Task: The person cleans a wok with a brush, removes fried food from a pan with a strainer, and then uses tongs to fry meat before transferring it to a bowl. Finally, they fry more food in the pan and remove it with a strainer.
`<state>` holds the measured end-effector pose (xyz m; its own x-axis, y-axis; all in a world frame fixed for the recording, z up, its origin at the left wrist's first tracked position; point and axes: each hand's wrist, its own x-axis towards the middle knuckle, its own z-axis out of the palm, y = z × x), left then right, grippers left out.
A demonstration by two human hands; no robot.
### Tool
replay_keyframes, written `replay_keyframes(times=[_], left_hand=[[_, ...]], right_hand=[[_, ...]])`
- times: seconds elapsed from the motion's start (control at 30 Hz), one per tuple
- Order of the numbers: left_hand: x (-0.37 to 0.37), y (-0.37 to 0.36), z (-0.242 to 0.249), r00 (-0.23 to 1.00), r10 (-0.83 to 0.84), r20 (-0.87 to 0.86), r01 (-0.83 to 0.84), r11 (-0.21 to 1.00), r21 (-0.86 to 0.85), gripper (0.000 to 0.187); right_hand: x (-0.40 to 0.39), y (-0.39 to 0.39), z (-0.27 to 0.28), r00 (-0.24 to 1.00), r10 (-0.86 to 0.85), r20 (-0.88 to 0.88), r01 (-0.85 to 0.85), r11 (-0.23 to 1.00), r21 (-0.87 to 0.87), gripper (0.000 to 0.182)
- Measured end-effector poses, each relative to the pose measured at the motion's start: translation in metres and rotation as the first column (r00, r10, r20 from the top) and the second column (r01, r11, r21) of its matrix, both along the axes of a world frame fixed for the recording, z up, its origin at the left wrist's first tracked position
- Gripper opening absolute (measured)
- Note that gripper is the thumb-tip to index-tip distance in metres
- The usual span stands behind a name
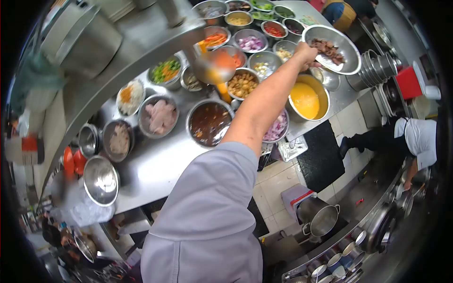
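Observation:
My right hand (pixel 307 55) grips the near-left rim of a tilted metal bowl (pixel 348 47), held over the far right of the counter. Brown cooked meat strips (pixel 330 51) lie inside it. My grey-sleeved arm stretches across the counter and covers part of a bowl of chopped red onion (pixel 277 127). Just below the held bowl stands a deep metal pot of yellow liquid (pixel 307 100), like beaten egg. Left of my forearm are a bowl of browned cubes (pixel 242 85) and a bowl of dark brown sauce (pixel 207 123). My left hand is out of view.
The steel counter (pixel 151 172) carries several ingredient bowls, including raw pale meat (pixel 160 117) and rice (pixel 130 100). A steel shelf (pixel 141 59) overhangs it. Stacked metal bowls (pixel 375 68) stand at right. A co-worker in white (pixel 420 137) is across the aisle, past a large pot (pixel 323 221).

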<state>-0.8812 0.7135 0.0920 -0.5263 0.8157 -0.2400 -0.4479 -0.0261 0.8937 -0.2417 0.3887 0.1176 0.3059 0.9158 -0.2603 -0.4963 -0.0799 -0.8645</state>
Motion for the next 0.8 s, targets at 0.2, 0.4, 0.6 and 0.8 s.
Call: replay_keyframes(times=[0.2, 0.4, 0.6, 0.8], left_hand=[[0.016, -0.147, 0.044, 0.984, -0.171, 0.054, 0.159, 0.970, 0.183, 0.030], [0.040, -0.355, 0.051, 0.985, -0.174, -0.008, 0.174, 0.978, 0.115, 0.033], [0.038, -0.576, 0.056, 0.999, -0.030, 0.019, 0.030, 1.000, 0.006, 0.035], [-0.016, -0.748, 0.078, 0.827, 0.554, -0.097, -0.560, 0.826, -0.065, 0.040]], right_hand=[[0.008, -0.013, -0.004, 0.983, 0.174, -0.066, -0.171, 0.984, 0.046, 0.045], [0.019, -0.054, -0.006, 0.935, 0.332, -0.122, -0.321, 0.941, 0.103, 0.044], [0.020, -0.086, -0.002, 0.896, 0.410, -0.168, -0.385, 0.908, 0.162, 0.044], [0.019, -0.115, 0.005, 0.899, 0.402, -0.176, -0.371, 0.910, 0.185, 0.044]])
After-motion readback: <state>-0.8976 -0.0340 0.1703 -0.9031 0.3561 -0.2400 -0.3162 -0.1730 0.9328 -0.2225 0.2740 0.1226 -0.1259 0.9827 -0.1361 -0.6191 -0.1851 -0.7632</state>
